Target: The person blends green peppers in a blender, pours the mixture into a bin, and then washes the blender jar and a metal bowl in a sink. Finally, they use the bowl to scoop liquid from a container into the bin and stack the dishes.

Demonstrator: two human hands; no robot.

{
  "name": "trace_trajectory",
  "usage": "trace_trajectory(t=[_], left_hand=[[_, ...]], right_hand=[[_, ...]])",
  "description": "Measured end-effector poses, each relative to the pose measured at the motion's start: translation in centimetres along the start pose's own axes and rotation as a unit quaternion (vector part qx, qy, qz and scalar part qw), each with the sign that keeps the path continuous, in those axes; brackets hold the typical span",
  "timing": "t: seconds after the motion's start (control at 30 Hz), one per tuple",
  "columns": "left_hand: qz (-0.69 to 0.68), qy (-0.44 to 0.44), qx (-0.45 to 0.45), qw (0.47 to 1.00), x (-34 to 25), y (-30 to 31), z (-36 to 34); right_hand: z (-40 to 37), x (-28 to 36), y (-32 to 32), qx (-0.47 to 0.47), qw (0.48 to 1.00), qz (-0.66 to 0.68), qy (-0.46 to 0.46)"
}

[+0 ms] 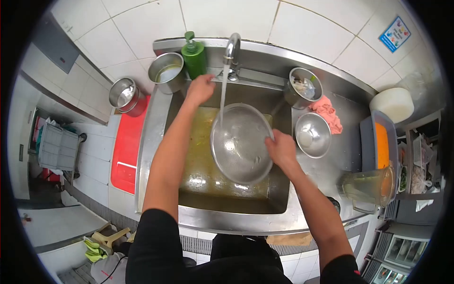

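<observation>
A large metal bowl is held tilted over the sink, with my right hand closed on its right rim. Water runs from the tap in a stream into the bowl's upper left part. My left hand is at the back of the sink, its fingers closed at the tap's lever. Cloudy yellowish water with small bits covers the sink bottom beneath the bowl.
Behind my left hand stand a green pump bottle and a metal pot. To the right are a pot with scraps, a pink cloth, a small steel bowl and a clear jug. A red lid-like surface lies left.
</observation>
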State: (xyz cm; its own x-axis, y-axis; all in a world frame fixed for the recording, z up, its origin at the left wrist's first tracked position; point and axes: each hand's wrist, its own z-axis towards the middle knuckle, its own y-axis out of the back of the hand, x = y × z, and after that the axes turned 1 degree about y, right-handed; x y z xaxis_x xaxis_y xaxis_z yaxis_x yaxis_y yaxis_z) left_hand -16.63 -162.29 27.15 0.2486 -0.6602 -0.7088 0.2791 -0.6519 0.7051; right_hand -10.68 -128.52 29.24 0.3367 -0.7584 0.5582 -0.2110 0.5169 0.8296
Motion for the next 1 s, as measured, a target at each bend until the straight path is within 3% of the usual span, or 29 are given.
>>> trace_trajectory(t=[0.07, 0.1, 0.17, 0.27, 0.33, 0.4, 0.43, 0.5, 0.53, 0.6, 0.63, 0.7, 0.83, 0.93, 1.0], left_hand=[[0.035, -0.173, -0.019, 0.984, 1.6, -0.1, -3.1], [0.037, -0.169, -0.019, 0.985, 1.4, 0.1, -4.9], [0.195, -0.25, -0.076, 0.945, 0.4, 0.9, -7.6], [0.177, -0.212, -0.012, 0.961, 5.1, 0.5, -6.7], [0.191, -0.186, 0.005, 0.964, 5.1, 1.4, -6.9], [0.204, -0.163, 0.024, 0.965, 5.6, 1.2, -7.1], [0.196, -0.209, -0.004, 0.958, 6.4, 0.4, -7.1], [0.184, -0.256, -0.035, 0.948, 6.6, -0.2, -7.1], [0.202, -0.242, -0.038, 0.948, 5.9, -0.3, -7.4], [0.218, -0.232, -0.044, 0.947, 4.7, -0.2, -8.3], [0.239, -0.251, -0.085, 0.934, 4.4, -0.1, -8.8], [0.259, -0.271, -0.127, 0.918, 4.4, 0.2, -9.8], [0.253, -0.259, -0.168, 0.917, 5.4, 0.8, -11.1], [0.256, -0.215, -0.182, 0.925, 6.4, 1.2, -11.9], [0.253, -0.194, -0.186, 0.929, 6.7, 1.6, -12.5]], right_hand=[[3.6, 1.4, -3.1, 0.042, 0.995, -0.032, 0.085], [5.1, 2.3, -4.1, 0.059, 0.989, -0.04, 0.131], [8.1, 4.5, -5.5, 0.092, 0.983, -0.05, 0.153], [11.6, 7.4, -6.9, 0.134, 0.968, -0.07, 0.198], [13.0, 9.1, -7.2, 0.145, 0.963, -0.076, 0.214], [14.0, 10.6, -6.9, 0.117, 0.987, 0.078, 0.081], [15.0, 10.4, -7.4, 0.117, 0.987, 0.075, 0.083], [16.4, 10.1, -7.9, 0.193, 0.924, 0.328, -0.023], [16.8, 10.1, -7.8, 0.19, 0.926, 0.325, -0.023], [17.5, 10.3, -7.5, 0.121, 0.977, 0.175, 0.008], [17.0, 11.2, -6.2, 0.118, 0.978, 0.174, 0.009], [16.0, 12.8, -3.8, 0.225, 0.913, 0.336, -0.053], [16.1, 13.2, -3.3, 0.239, 0.907, 0.343, -0.044], [16.7, 12.3, -2.9, 0.291, 0.913, 0.285, -0.02], [17.1, 11.6, -2.7, 0.344, 0.936, 0.057, 0.054]])
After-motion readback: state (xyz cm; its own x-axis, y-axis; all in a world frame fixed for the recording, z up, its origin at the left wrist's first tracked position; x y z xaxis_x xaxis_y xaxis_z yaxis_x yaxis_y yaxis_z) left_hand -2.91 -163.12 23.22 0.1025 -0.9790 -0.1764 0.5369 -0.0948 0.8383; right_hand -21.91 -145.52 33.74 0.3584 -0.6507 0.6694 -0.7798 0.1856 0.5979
